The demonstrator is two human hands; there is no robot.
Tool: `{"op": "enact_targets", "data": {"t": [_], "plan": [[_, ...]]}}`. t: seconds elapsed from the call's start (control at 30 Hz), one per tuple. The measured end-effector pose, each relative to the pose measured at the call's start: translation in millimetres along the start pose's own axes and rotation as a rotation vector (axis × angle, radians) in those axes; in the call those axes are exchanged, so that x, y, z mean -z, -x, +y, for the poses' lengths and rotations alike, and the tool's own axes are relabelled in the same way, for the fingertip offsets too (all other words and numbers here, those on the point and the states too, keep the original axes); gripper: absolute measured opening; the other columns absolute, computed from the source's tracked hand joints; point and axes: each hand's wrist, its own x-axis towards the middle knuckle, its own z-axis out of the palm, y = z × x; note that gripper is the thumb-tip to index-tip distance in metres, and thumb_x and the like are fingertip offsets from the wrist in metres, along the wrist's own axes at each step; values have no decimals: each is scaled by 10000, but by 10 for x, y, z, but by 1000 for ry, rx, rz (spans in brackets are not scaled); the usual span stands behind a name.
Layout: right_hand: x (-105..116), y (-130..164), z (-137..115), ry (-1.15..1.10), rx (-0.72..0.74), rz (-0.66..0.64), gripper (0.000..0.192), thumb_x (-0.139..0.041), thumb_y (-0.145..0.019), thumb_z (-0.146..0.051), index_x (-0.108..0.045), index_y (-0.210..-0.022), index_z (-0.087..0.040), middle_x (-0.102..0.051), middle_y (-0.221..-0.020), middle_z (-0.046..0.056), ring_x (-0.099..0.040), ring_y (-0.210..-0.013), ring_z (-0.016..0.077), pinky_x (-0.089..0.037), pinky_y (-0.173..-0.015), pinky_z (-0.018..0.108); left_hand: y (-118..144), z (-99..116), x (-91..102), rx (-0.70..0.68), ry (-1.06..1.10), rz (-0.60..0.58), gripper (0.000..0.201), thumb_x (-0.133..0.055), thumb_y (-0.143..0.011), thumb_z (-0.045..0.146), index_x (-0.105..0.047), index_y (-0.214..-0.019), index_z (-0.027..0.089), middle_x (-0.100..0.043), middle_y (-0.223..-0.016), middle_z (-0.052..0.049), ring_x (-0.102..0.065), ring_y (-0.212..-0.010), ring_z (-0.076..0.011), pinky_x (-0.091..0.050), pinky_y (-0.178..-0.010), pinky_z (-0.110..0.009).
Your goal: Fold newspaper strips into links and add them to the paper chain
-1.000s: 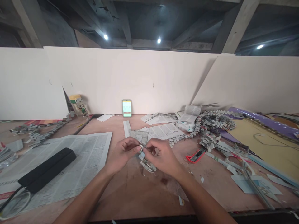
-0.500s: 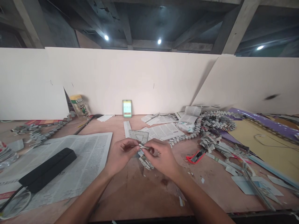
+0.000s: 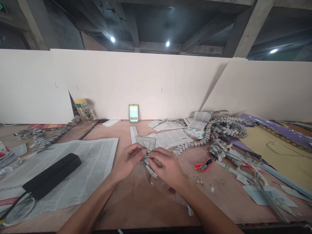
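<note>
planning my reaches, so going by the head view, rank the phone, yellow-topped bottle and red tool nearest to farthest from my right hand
1. Red tool: to the right of the right hand.
2. Phone: ahead and left, at the white board.
3. Yellow-topped bottle: much farther left.

Short paper chain (image 3: 151,170) between left hand (image 3: 129,160) and right hand (image 3: 168,164), over the tabletop (image 3: 136,203).
Set square (image 3: 148,142) just behind the hands; phone (image 3: 134,113) farther back, before the board (image 3: 146,81); newspaper sheet (image 3: 98,156) to the left, heaped paper chain (image 3: 227,129) to the right.
</note>
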Motion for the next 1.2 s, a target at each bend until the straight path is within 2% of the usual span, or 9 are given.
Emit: {"op": "enact_targets", "data": {"t": [0.17,0.4,0.53,0.67,0.77,0.93,1.07,1.2], "plan": [[-17,8,20,6,28,27,212,-510,-834,-133,-668,-925,-241,-669,-878,57,-622,-803,168,-473,-732,283,-11,-76,-24,34,131,6,159,-588,-814,322,-606,-803,165,-608,-787,-25,-577,-742,-164,-470,-759,-317],[-28,25,32,-11,-54,64,200,-536,-837,-158,-691,-912,-259,-676,-858,57,-631,-774,170,-471,-718,292,18,-26,-105,-38,-37,82,235,-557,-828,391,-630,-795,170,-625,-762,-24,-587,-748,-178,-472,-730,-292],[-31,14,17,-35,-85,92,191,-538,-840,-167,-699,-900,-250,-679,-841,58,-634,-767,169,-465,-710,285,9,-34,-86,-14,-41,68,235,-558,-828,394,-649,-835,178,-636,-802,-23,-583,-713,-162,-481,-696,-282],[-20,-9,-6,-54,-116,75,174,-545,-841,-179,-693,-895,-253,-685,-826,50,-631,-758,167,-458,-693,280,-26,-78,-36,73,105,14,238,-588,-811,384,-657,-814,157,-642,-776,-42,-601,-724,-181,-497,-729,-327],[4,-34,-26,-90,-173,80,132,-559,-833,-203,-680,-879,-232,-686,-802,46,-625,-722,163,-457,-682,277,-45,-79,-39,110,256,19,211,-613,-799,352,-658,-804,145,-644,-798,-52,-605,-769,-187,-497,-786,-347],[17,-62,-32,-116,-211,111,122,-533,-831,-206,-655,-829,-201,-673,-765,43,-597,-637,142,-449,-654,270,-57,-96,-87,159,451,28,144,-630,-788,281,-664,-790,141,-641,-789,-40,-609,-765,-160,-491,-814,-316],[-10,-66,-14,-96,-212,137,105,-534,-797,-180,-636,-784,-198,-655,-743,32,-564,-595,128,-439,-633,261,-61,-136,-111,191,542,42,109,-648,-777,242,-678,-765,138,-638,-765,-19,-609,-727,-129,-496,-782,-270],[-20,-68,2,-78,-197,114,99,-528,-765,-148,-608,-739,-200,-636,-745,21,-551,-598,124,-428,-619,253,-56,-128,-127,202,586,26,107,-645,-785,227,-678,-756,129,-647,-771,-24,-618,-765,-134,-493,-783,-253]]}}
